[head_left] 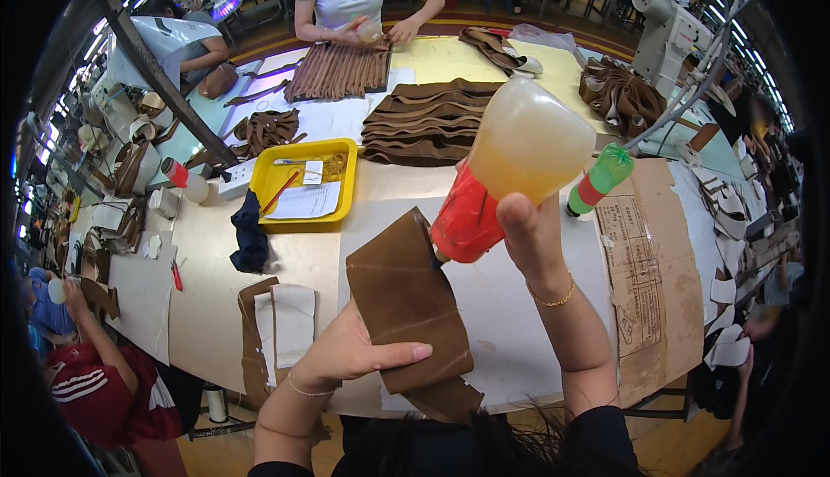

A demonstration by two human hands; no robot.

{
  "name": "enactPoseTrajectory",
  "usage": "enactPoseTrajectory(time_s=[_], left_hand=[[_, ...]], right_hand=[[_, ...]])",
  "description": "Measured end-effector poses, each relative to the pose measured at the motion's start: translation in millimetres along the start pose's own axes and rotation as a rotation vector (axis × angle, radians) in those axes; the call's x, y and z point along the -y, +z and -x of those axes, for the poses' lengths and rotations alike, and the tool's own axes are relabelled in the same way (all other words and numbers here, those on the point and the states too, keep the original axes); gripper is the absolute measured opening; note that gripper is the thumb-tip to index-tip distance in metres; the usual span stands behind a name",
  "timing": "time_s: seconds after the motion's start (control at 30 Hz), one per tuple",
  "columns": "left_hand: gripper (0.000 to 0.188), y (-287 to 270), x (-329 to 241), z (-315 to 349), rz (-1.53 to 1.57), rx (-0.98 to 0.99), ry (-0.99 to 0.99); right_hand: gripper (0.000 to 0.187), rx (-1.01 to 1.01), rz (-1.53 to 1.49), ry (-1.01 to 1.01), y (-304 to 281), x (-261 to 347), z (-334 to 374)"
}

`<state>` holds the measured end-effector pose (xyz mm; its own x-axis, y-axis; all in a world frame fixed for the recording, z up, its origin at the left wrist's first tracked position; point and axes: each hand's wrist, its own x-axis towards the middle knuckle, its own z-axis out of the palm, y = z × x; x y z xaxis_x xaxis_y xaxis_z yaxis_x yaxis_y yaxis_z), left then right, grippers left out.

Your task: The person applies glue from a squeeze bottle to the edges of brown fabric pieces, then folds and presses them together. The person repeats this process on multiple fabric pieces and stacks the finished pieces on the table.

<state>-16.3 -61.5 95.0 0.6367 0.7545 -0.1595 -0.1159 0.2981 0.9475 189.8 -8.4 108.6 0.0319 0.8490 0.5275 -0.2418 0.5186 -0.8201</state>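
I'm far away, but I can see a yellow tray (348, 179) on the left, a dark blue cloth (249, 237) beside it, cardboard (661, 257) on the right, and a white sewing machine (666, 34) far right.

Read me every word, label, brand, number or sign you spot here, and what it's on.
I won't copy out any wording, but print shows here:
Brown cardboard sheet, on the right: dark printed block, not quoted.
White paper sheet in the yellow tray: rows of print, too small to read.
Red-wrapped bottle in the right hand: no lettering I can make out.
Farther back: too small or blurred.
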Motion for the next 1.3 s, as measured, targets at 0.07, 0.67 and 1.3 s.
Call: enactPoseTrajectory(time_s=[0.07, 0.67, 1.3], left_hand=[[0.059, -0.2, -0.4, -0.4, 0.002, 0.001, 0.020], [0.055, -0.4, -6.3, -2.2, -0.033, 0.027, -0.010], [0.051, 1.3, -3.4, -13.2, 0.025, -0.050, 0.016]], right_hand=[[0.058, 0.023, 0.039, -0.001, -0.4, 0.8, 3.9], [0.091, 0.110, 0.167, 0.200, -6.1, 10.2, 12.3], [0.070, 0.141, 0.106, 0.176, -5.7, 17.3, 19.2]])
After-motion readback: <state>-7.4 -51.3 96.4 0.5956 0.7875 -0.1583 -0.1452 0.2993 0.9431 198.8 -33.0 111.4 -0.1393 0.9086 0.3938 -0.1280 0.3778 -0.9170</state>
